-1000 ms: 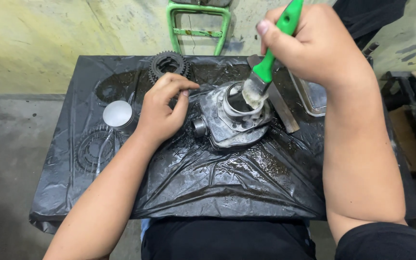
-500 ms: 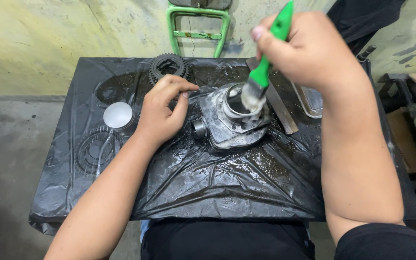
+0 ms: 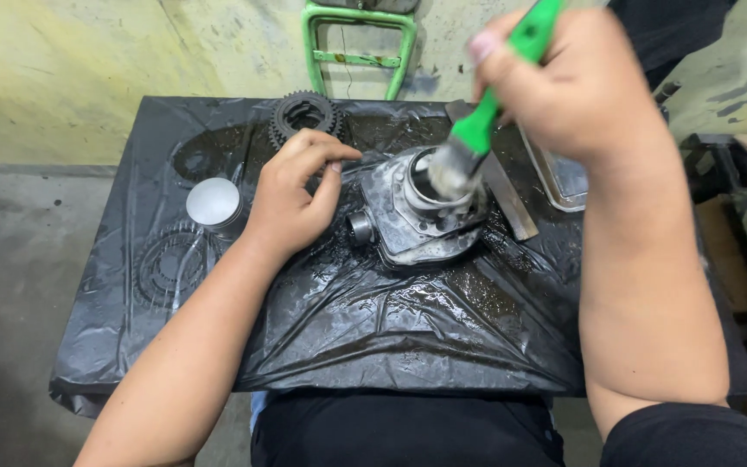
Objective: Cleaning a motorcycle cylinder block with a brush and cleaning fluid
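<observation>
Inspecting the bench (image 3: 322,346), I found my right hand (image 3: 581,95) closed on a green brush (image 3: 486,121), bristles inside the metal cylinder block (image 3: 417,216) near the far edge. My left hand (image 3: 291,199) rested beside it, fingers loosely curled, holding nothing. I judged the block heavy, rigid, oil-slick; best gripped by its flange.

The right hand (image 3: 577,86) sits higher and further toward 12 o'clock than a second ago, its green brush (image 3: 486,121) more upright. The bristles stand inside the metal cylinder (image 3: 417,212) bore rather than on its 3 o'clock rim.
</observation>
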